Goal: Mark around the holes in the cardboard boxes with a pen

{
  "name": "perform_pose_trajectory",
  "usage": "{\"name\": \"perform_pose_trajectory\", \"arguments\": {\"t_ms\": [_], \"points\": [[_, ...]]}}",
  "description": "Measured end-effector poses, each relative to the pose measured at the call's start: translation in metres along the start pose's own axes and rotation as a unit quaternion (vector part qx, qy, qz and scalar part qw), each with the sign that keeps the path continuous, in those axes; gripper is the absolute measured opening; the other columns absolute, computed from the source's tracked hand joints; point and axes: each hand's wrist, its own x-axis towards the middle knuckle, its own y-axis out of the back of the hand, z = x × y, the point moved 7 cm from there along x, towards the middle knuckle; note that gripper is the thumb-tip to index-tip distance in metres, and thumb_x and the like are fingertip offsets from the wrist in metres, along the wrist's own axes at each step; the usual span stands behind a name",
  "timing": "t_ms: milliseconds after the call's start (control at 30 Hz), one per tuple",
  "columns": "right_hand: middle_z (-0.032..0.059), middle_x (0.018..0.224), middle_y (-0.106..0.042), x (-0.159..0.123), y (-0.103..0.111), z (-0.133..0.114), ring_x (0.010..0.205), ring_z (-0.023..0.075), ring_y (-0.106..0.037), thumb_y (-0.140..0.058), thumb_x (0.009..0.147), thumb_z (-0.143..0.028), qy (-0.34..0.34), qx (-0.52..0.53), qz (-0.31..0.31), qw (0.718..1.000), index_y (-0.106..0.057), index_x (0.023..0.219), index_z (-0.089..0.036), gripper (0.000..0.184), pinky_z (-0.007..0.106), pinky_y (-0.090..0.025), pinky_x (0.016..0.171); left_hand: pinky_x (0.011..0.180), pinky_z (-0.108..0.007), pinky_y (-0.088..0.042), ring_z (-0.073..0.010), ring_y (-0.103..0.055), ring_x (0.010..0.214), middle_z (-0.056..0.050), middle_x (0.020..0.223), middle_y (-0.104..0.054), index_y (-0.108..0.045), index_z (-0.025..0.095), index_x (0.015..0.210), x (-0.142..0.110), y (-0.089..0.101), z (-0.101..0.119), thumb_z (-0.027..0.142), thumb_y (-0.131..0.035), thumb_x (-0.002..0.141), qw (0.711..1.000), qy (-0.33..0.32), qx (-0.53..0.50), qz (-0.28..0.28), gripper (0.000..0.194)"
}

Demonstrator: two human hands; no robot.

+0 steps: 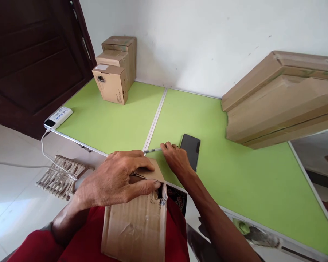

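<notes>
A brown cardboard box [136, 225] rests on my lap against the near edge of the green table [235, 171]. My left hand [117, 180] is closed over the box's top end, fingers wrapped round its flap. My right hand [176, 158] lies on the table just beyond the box, fingers pinched on a thin grey tool [152, 150] that points left. A black phone [191, 148] lies flat right beside that hand.
Three small cardboard boxes [115, 69] stand at the table's far left corner. Large flat cartons [281, 98] lean at the right. A white power bank [58, 117] with a cable sits on the left edge. A dark door [30, 62] is at left.
</notes>
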Motion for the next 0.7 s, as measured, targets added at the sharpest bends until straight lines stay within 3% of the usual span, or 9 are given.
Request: {"name": "perform_pose_trajectory", "arguments": {"t_ms": [167,233,333,400,500,533,600,700], "points": [[0.0182,0.11,-0.076,-0.023,0.019,0.028,0.087,0.0258,-0.073,-0.047,0.102,-0.008,-0.058,0.104,0.133,0.984,-0.071,0.117,-0.011,0.029,0.031,-0.036,0.06,0.074,-0.029,-0.045,-0.0158,-0.068,0.084,-0.002,0.1,-0.076,-0.08,0.021,0.113,0.0,0.0,0.002,0.042,-0.071,0.105,1.0,-0.003,-0.008,-0.001,0.025],[0.0158,0.1,-0.077,-0.041,0.029,0.041,0.076,0.0243,-0.071,-0.051,0.101,-0.019,-0.091,0.174,0.2,0.96,-0.068,0.11,-0.013,0.021,0.032,-0.041,0.062,0.075,-0.029,-0.046,-0.0162,-0.069,0.086,-0.002,0.101,-0.076,-0.08,0.021,0.114,0.001,0.0,0.002,0.045,-0.069,0.107,1.0,-0.006,-0.01,-0.006,0.028],[0.0018,0.07,-0.068,-0.071,0.041,0.051,0.059,0.0202,-0.066,-0.05,0.104,-0.034,-0.112,0.302,0.27,0.907,-0.057,0.099,-0.021,0.015,0.031,-0.05,0.06,0.079,-0.029,-0.047,-0.0168,-0.071,0.091,-0.003,0.104,-0.077,-0.08,0.02,0.116,0.001,0.0,0.003,0.045,-0.065,0.11,1.0,-0.014,-0.006,-0.012,0.03],[-0.0036,0.063,-0.064,-0.091,0.048,0.053,0.051,0.0179,-0.062,-0.053,0.104,-0.039,-0.102,0.451,0.313,0.83,-0.054,0.097,-0.024,0.016,0.028,-0.049,0.052,0.081,-0.028,-0.047,-0.0167,-0.071,0.093,-0.003,0.106,-0.078,-0.08,0.02,0.117,0.001,0.001,0.005,0.044,-0.062,0.111,1.0,-0.02,-0.004,-0.015,0.03],[-0.0006,0.066,-0.071,-0.114,0.057,0.051,0.046,0.0169,-0.062,-0.067,0.096,-0.036,-0.067,0.675,0.34,0.651,-0.063,0.092,-0.023,0.015,0.025,-0.044,0.043,0.083,-0.028,-0.048,-0.0166,-0.071,0.094,-0.004,0.108,-0.078,-0.079,0.019,0.116,0.0,0.001,0.007,0.043,-0.06,0.112,0.999,-0.035,-0.009,-0.018,0.031],[0.0016,0.068,-0.074,-0.12,0.061,0.048,0.046,0.0176,-0.063,-0.069,0.094,-0.036,-0.055,0.717,0.335,0.609,-0.068,0.092,-0.022,0.015,0.026,-0.044,0.042,0.084,-0.028,-0.048,-0.0167,-0.071,0.094,-0.004,0.109,-0.079,-0.079,0.019,0.115,0.0,0.001,0.008,0.042,-0.059,0.113,0.999,-0.04,-0.01,-0.018,0.031],[0.0053,0.074,-0.078,-0.129,0.07,0.04,0.05,0.0196,-0.067,-0.069,0.096,-0.037,-0.032,0.751,0.315,0.579,-0.076,0.094,-0.021,0.017,0.027,-0.047,0.041,0.085,-0.029,-0.049,-0.0172,-0.072,0.096,-0.005,0.112,-0.079,-0.079,0.018,0.116,0.001,0.002,0.009,0.04,-0.058,0.114,0.999,-0.048,-0.013,-0.019,0.031],[0.0066,0.081,-0.081,-0.141,0.082,0.028,0.056,0.0203,-0.072,-0.071,0.099,-0.037,0.0,0.777,0.291,0.557,-0.082,0.1,-0.024,0.018,0.027,-0.051,0.042,0.086,-0.029,-0.05,-0.0175,-0.072,0.097,-0.006,0.114,-0.079,-0.078,0.018,0.119,0.001,0.002,0.01,0.037,-0.055,0.115,0.998,-0.055,-0.015,-0.022,0.031]]}}
